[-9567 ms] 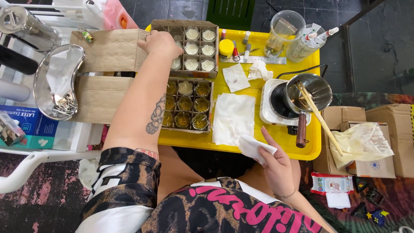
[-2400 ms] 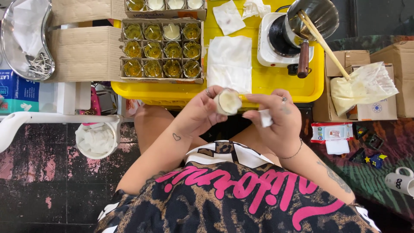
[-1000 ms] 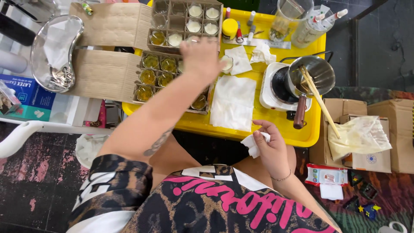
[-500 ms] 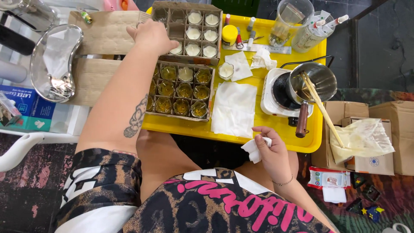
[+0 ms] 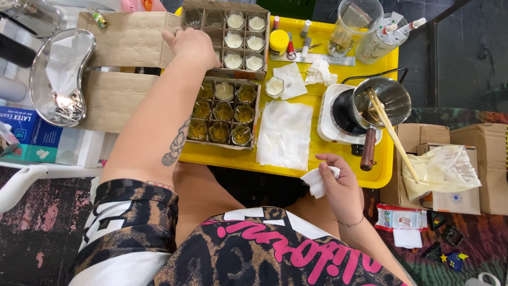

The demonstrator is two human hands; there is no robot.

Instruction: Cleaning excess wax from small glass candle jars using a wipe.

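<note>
Up top, your left hand (image 5: 193,46) reaches across to the far-left corner of the yellow plastic tray (image 5: 248,159), resting palm-down on the near wall of the brown cardboard divider box of white wax-filled glass cups (image 5: 243,37). Fingers curl over the box's left cells; whether they pinch a cup underneath, you cannot tell, since the back of the hand hides it.

Nearer you, the second cardboard divider box of amber-tinted glass cups (image 5: 222,114) sits along the tray's near-left edge, just below that wrist. One small white-filled glass cup (image 5: 274,86) stands alone on the tray between the two boxes and the folded white paper towel (image 5: 286,133), apart from either hand.

Your right hand (image 5: 341,185) hangs off the tray's near edge, thumb and fingers pressed onto a crumpled white tissue wad (image 5: 317,181). Probably held ready for wiping, judging by its place beside the towel.

At the tray's right edge, the steel melting pot with a wooden handle (image 5: 378,106) sits on a white hot plate (image 5: 336,119), wooden stick (image 5: 394,135) leaning out, well clear of both hands, likely kept away from the cups for heat.
</note>
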